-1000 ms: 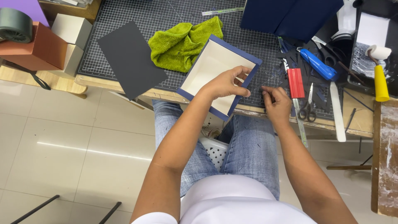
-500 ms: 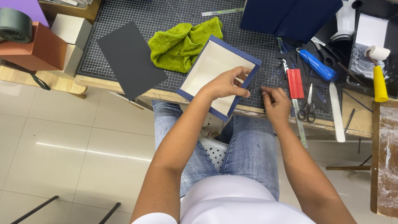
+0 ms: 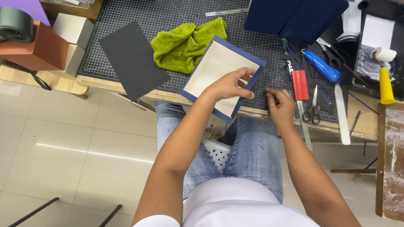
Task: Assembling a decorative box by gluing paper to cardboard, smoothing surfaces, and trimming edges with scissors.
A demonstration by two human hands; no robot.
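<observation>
Two hands (image 3: 229,86) (image 3: 280,105) on one blue-edged box (image 3: 210,71), perhaps one paper strip.

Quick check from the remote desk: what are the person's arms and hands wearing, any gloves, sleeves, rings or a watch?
Both arms are bare from the white short sleeve at the shoulder down. The left hand and right hand wear no gloves. No watch or bracelet shows at either wrist, and no ring is visible on the fingers in view. Blue jeans cover the legs.

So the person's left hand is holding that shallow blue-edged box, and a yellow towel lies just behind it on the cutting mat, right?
Not quite: the towel is green, not yellow, as the head view shows. The left hand does hold the blue-edged box on the cutting mat.
</observation>
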